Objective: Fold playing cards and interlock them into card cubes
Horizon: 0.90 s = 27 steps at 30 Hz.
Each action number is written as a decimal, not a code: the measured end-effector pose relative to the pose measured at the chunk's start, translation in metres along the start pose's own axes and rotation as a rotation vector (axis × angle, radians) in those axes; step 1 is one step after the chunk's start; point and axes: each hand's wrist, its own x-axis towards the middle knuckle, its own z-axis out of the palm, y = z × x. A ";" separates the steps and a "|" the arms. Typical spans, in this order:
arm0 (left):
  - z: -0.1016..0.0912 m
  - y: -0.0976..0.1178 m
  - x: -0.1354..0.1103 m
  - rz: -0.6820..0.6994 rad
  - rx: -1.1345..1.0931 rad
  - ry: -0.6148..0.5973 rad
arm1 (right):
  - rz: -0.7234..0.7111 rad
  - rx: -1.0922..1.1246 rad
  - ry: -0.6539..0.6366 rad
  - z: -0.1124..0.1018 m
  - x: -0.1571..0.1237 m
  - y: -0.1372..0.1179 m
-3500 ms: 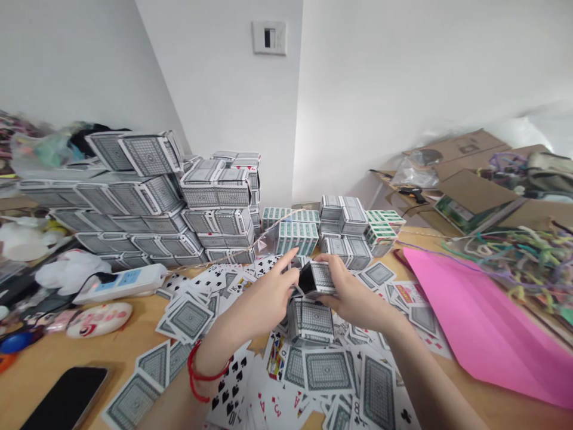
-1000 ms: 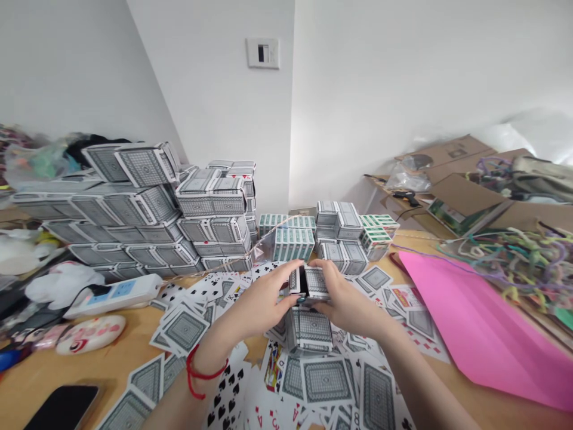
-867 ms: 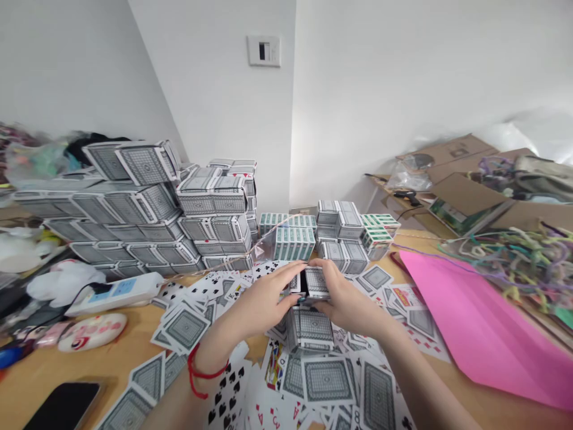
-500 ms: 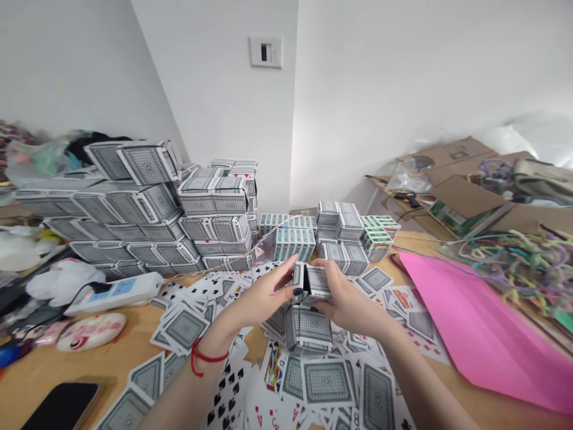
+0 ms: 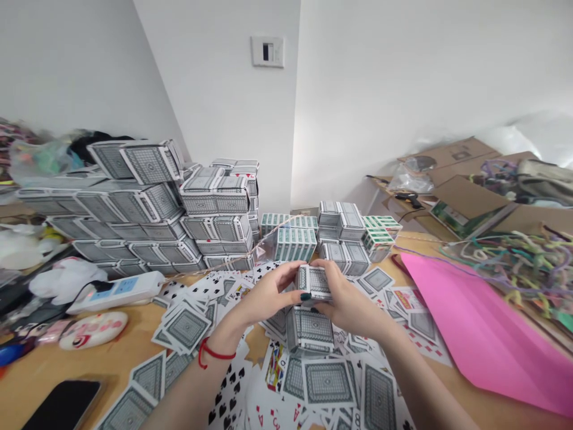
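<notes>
Between my left hand (image 5: 275,291) and my right hand (image 5: 347,297) is a small box folded from playing cards (image 5: 315,279), grey-green patterned backs outward. My left fingers and thumb press its left end; my right hand grips its right side. Just below it, toward me, a second playing-card box (image 5: 313,329) sits on the loose cards. Whether the two boxes touch is hidden by my hands. Loose playing cards (image 5: 329,382) lie around them, some face up and some face down.
Stacked card boxes (image 5: 143,206) rise at the back left, with a smaller stack (image 5: 342,236) behind my hands beside green-and-white card packs (image 5: 295,243). A pink sheet (image 5: 474,334) lies right, near tangled pipe cleaners (image 5: 505,269). A power strip (image 5: 120,291) and phone (image 5: 62,406) are left.
The dark gap at the left of the held card box has closed, its left piece now flush against the rest. My left hand has moved slightly right. The other things stay in place.
</notes>
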 end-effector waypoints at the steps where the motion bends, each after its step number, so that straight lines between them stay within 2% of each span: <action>1: 0.000 0.000 0.000 0.003 -0.010 0.005 | 0.003 0.002 -0.002 0.000 0.000 0.000; 7: 0.002 0.000 -0.001 0.049 0.092 0.028 | 0.044 0.017 0.010 -0.001 0.000 0.000; 14: 0.001 -0.004 0.000 0.101 0.260 0.115 | -0.030 0.140 -0.040 -0.012 0.005 0.008; 18: 0.001 -0.012 0.000 0.203 0.378 0.195 | 0.002 0.217 0.012 -0.013 0.007 0.014; 23: -0.002 -0.023 0.000 0.341 0.498 0.270 | -0.007 0.276 0.097 -0.004 0.010 0.024; 27: 0.000 -0.028 -0.001 0.386 0.556 0.289 | -0.004 0.303 0.118 0.000 0.012 0.030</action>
